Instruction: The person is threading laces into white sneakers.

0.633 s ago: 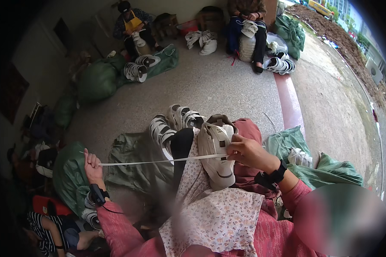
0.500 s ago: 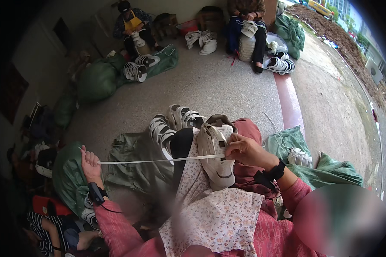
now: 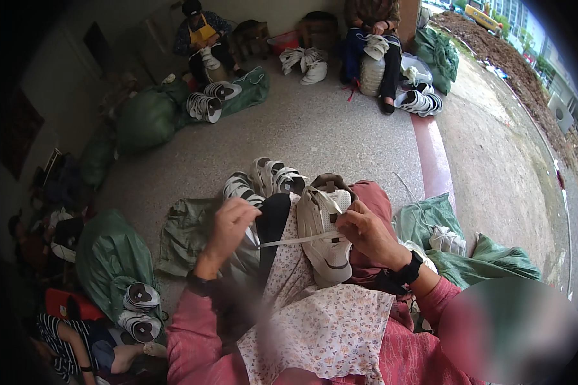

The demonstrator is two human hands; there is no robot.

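A beige and white sneaker rests toe toward me on my lap, over a floral apron. A flat white shoelace stretches left from its lacing area. My right hand is closed at the shoe's right side, fingers pinching its upper near the lace. Left of the shoe, my left hand is raised with its fingertips pinched together. The lace's left end runs up toward those fingers, though the exact grip is hard to see.
Striped white shoe uppers stand beyond my knee. Green sacks lie to the left, with another green sack to the right. Two people sit working on shoes at the back; another person is at lower left.
My left hand has come in from far left to near the shoe, and the visible lace span is shorter. My right hand stays at the shoe.
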